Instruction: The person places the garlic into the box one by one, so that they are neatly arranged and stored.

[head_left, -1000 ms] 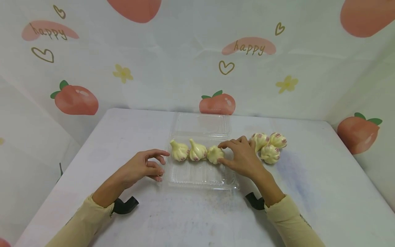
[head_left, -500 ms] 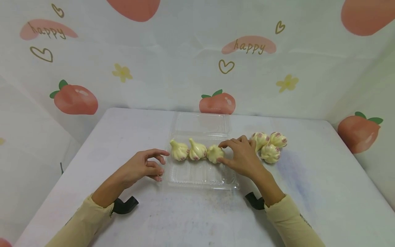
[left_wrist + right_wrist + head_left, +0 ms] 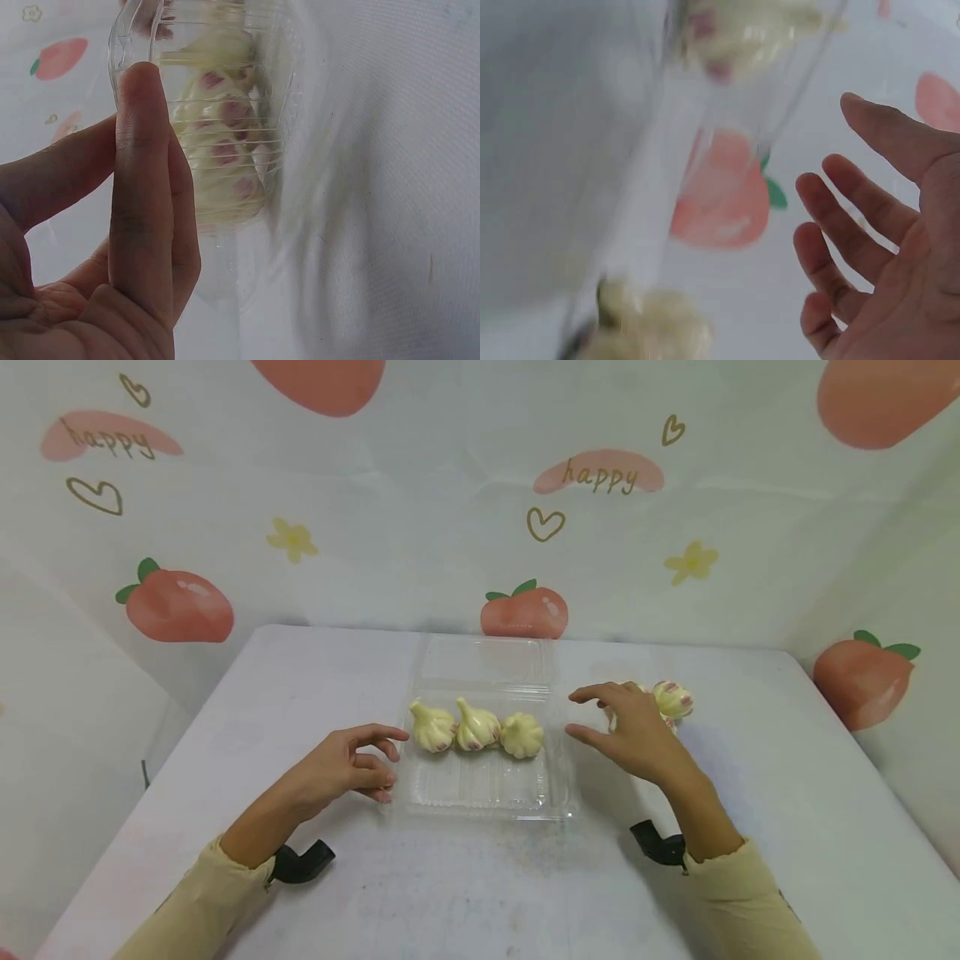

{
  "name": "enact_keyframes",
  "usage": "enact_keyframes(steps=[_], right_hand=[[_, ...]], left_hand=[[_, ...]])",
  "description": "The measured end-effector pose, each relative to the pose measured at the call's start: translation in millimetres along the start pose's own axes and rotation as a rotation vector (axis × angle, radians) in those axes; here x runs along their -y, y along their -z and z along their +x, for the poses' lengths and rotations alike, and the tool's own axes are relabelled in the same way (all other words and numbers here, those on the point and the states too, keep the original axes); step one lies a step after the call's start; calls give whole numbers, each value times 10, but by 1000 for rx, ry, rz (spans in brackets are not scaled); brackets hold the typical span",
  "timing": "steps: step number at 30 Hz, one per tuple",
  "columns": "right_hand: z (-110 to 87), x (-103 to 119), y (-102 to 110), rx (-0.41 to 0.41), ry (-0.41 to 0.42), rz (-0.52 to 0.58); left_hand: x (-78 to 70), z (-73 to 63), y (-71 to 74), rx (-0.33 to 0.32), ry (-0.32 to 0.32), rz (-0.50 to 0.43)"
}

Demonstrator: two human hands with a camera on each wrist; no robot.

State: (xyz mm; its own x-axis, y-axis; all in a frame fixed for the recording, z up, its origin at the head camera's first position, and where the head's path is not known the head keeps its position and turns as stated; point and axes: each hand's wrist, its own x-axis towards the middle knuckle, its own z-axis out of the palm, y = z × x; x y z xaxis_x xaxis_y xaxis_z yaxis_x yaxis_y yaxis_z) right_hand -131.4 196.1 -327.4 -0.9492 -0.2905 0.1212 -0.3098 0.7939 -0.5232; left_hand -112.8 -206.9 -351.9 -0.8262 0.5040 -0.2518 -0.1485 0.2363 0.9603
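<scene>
Three garlic bulbs lie in a row in a clear plastic clamshell box [image 3: 442, 793] with its lid folded back: a left bulb [image 3: 432, 727], a middle bulb [image 3: 477, 727] and a right bulb [image 3: 522, 735]. My left hand [image 3: 341, 772] is at the box's left edge with relaxed fingers; in the left wrist view its fingertips overlap the clear rim [image 3: 124, 45]. To the right of the box my right hand [image 3: 637, 735] is held with thumb and fingers spread, nothing between them. It partly covers more garlic [image 3: 673, 699] on the table.
The white table [image 3: 450, 893] ends at a backdrop [image 3: 420, 527] printed with peaches, hearts and flowers. Black curved pieces [image 3: 302, 864] sit at both wrists beside the sleeves.
My right hand has let go of the right garlic bulb in the box and moved right, towards the loose garlic. The left hand has stayed at the box's edge.
</scene>
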Motion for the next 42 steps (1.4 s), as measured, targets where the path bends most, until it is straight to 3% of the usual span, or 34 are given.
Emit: enact_keyframes(steps=[5,11,15,20,24,32,42], right_hand=[[-179,-272,251,-11,-68,7],[-369,-678,558,-5,-80,-30],[-444,-887,686,54,-83,-66],[-402,-1020,626,173,-58,-95],[-348,-1058,513,210,-37,-88],[-305,-1073,389,215,2,-91],[-297,-1066,374,202,-17,-118]], left_hand=[[9,-4,-12,6,2,0],[19,14,-15,7,2,4],[20,27,-14,6,5,0],[21,8,-5,-5,11,-7],[23,-2,-8,-12,11,-1],[-6,9,-6,-11,16,3],[-6,-5,-9,-14,21,-2]])
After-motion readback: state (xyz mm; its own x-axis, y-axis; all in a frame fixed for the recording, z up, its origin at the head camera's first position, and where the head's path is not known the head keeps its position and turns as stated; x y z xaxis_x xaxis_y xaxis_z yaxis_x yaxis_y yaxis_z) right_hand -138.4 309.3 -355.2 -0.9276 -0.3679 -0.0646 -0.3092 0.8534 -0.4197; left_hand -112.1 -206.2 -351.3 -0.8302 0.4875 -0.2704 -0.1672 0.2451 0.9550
